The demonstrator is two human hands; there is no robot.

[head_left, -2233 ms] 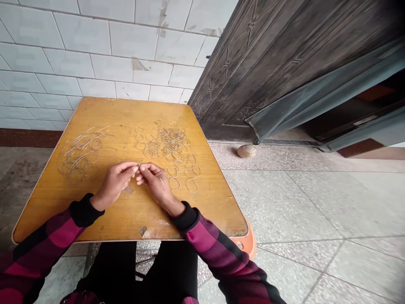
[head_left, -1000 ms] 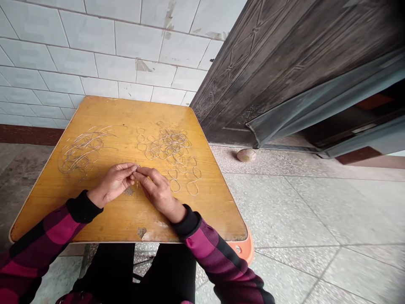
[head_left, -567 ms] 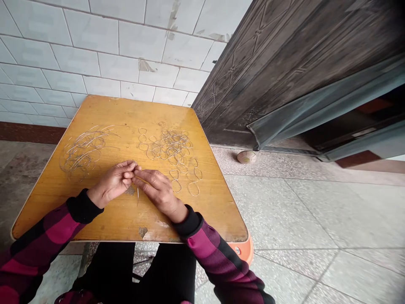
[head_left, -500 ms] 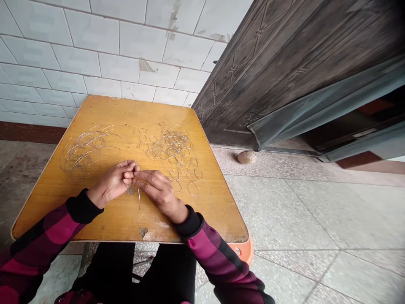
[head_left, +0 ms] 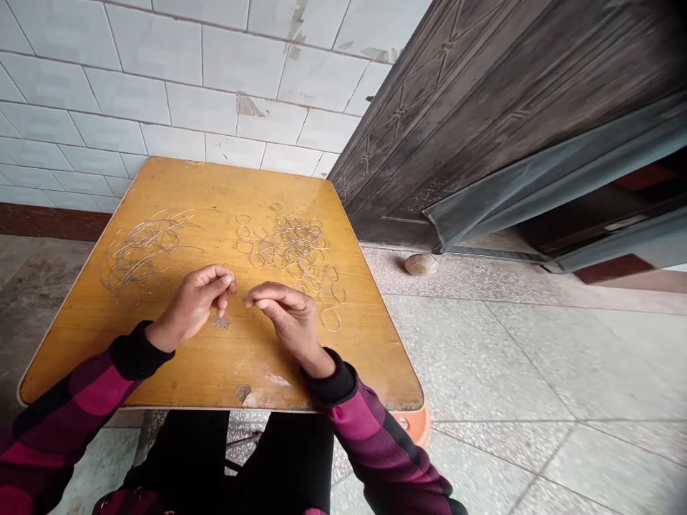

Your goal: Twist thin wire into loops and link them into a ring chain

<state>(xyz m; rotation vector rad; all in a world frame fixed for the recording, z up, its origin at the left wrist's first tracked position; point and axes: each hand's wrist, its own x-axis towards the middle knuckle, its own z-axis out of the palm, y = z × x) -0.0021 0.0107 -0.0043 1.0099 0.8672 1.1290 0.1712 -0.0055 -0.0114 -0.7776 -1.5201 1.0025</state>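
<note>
My left hand (head_left: 196, 300) is closed in a pinch above the middle of the table, with a small bit of thin wire (head_left: 227, 266) curving up at its fingertips. Just to the right, my right hand (head_left: 284, 309) is also pinched, its fingertips pointing left; whatever lies between them is too fine to make out. A gap separates the two hands. Beyond the left hand lies a tangled heap of loose wire lengths (head_left: 144, 247). Behind the right hand are many wires bent into linked loops (head_left: 295, 243), some shaped like a figure eight.
The wooden table (head_left: 257, 365) has worn patches near its front edge. A white tiled wall (head_left: 236, 64) stands behind it, and a dark carved door (head_left: 408, 143) with a grey-green cloth is at the right. A round pale object (head_left: 421, 265) rests on the floor.
My right hand has moved right, away from the left hand, and turned. The wire end that hung below the fingers no longer shows there. The left hand has hardly moved.
</note>
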